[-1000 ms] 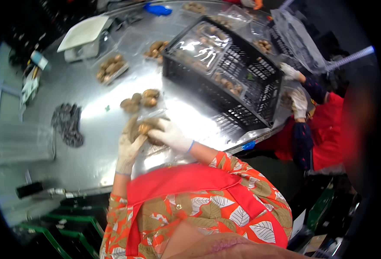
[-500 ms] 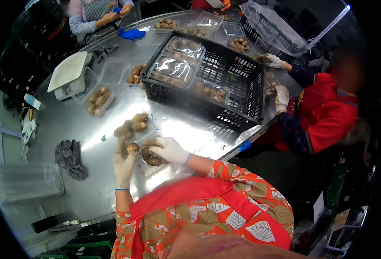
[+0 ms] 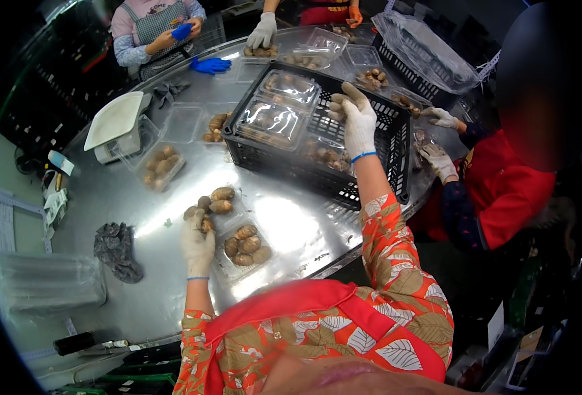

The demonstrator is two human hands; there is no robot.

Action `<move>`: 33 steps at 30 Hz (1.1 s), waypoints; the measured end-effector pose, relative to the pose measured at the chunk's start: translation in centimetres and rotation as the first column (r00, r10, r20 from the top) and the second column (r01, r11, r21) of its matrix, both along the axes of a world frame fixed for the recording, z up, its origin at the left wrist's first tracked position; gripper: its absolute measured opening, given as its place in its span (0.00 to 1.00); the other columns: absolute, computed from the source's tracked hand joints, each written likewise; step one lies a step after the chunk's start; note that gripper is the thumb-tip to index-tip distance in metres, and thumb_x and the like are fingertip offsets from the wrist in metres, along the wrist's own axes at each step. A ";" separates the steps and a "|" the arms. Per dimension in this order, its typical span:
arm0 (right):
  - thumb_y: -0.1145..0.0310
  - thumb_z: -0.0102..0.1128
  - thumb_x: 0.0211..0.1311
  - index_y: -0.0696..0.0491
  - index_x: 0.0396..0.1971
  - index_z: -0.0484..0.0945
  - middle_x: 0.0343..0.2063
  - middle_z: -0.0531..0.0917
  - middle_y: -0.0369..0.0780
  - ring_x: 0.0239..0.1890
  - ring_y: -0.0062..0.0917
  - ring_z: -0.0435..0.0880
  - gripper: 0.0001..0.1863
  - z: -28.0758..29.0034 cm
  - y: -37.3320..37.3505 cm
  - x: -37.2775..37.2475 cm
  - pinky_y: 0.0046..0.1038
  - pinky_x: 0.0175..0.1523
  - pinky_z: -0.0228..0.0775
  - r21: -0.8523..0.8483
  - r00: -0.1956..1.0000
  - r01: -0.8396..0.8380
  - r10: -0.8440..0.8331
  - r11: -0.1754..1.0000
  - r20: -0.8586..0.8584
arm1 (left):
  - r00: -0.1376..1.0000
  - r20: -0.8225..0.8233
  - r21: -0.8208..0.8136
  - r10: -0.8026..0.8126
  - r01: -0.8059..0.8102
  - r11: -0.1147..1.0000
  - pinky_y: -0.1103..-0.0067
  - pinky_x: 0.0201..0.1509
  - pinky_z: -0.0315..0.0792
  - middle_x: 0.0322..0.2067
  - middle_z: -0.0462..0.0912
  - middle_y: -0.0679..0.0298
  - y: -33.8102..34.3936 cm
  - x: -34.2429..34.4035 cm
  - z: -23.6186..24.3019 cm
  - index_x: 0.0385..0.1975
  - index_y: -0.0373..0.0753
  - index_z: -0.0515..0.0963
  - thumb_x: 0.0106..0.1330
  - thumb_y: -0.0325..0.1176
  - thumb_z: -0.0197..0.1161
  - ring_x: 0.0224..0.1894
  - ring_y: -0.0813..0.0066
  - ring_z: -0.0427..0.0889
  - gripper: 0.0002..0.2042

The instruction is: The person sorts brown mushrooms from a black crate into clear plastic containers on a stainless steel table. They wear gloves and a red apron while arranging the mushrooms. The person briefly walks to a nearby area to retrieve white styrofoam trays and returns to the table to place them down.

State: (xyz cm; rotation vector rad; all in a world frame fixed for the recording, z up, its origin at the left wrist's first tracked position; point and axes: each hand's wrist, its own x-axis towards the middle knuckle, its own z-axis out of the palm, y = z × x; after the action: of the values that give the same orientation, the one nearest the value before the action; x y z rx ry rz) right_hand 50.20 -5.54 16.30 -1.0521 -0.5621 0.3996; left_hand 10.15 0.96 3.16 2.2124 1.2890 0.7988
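My left hand [image 3: 196,245], in a pale glove, is closed on a brown tuber [image 3: 206,224] beside a few more tubers [image 3: 222,205] on the metal table. Just to its right, a clear container [image 3: 267,257] holds several tubers [image 3: 248,242]. My right hand [image 3: 358,122], also gloved, is raised over the black perforated crate [image 3: 258,151], its fingers bent and apart with nothing visible in them. In that crate lie lidded clear containers [image 3: 268,122] with tubers inside.
A scale [image 3: 113,125], containers [image 3: 162,168], blue gloves [image 3: 208,65], a dark crumpled cloth [image 3: 116,250] and plastic trays [image 3: 47,280] lie around. Another crate [image 3: 403,62] stands back right. Co-workers stand at the right [image 3: 488,197] and far side [image 3: 152,33], one gloved hand [image 3: 262,33] over tubers.
My right hand has left the near container of tubers and risen forward and right over the crate. My left hand stays on a tuber. A co-worker's gloved hand has appeared at the back.
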 end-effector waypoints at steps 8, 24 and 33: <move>0.67 0.54 0.55 0.59 0.54 0.74 0.44 0.82 0.48 0.45 0.24 0.81 0.25 -1.8 6.4 12.7 0.22 0.49 0.73 -0.317 0.801 0.416 -0.179 0.852 0.571 | 0.994 -0.105 -0.023 0.008 -0.010 1.000 0.69 0.50 0.71 0.42 0.79 0.54 -1.2 0.6 2.3 0.48 0.41 0.76 0.57 0.25 0.60 0.45 0.54 0.78 0.16; 0.75 0.50 0.59 0.63 0.66 0.55 0.35 0.80 0.47 0.28 0.26 0.82 0.33 2.7 5.9 10.2 0.24 0.30 0.78 -0.235 0.994 -0.068 0.085 0.970 0.064 | 0.982 0.125 -0.107 0.140 -0.127 0.986 0.73 0.53 0.71 0.43 0.80 0.53 -1.6 -1.2 -0.3 0.50 0.35 0.76 0.59 0.28 0.63 0.47 0.61 0.79 0.18; 0.76 0.52 0.60 0.60 0.63 0.60 0.24 0.76 0.40 0.19 0.21 0.73 0.29 4.4 4.1 10.5 0.22 0.21 0.65 -0.224 0.975 -0.220 0.208 0.949 -0.079 | 0.979 0.154 -0.213 0.137 -0.103 0.972 0.71 0.56 0.70 0.46 0.79 0.51 -2.0 -2.5 -0.5 0.56 0.37 0.72 0.59 0.27 0.60 0.50 0.61 0.78 0.22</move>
State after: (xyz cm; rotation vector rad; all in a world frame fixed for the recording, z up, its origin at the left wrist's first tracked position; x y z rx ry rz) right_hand 60.74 -1.45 20.70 -1.2035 -0.5929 0.6967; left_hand 7.67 -1.01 2.66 1.8799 1.3666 0.8378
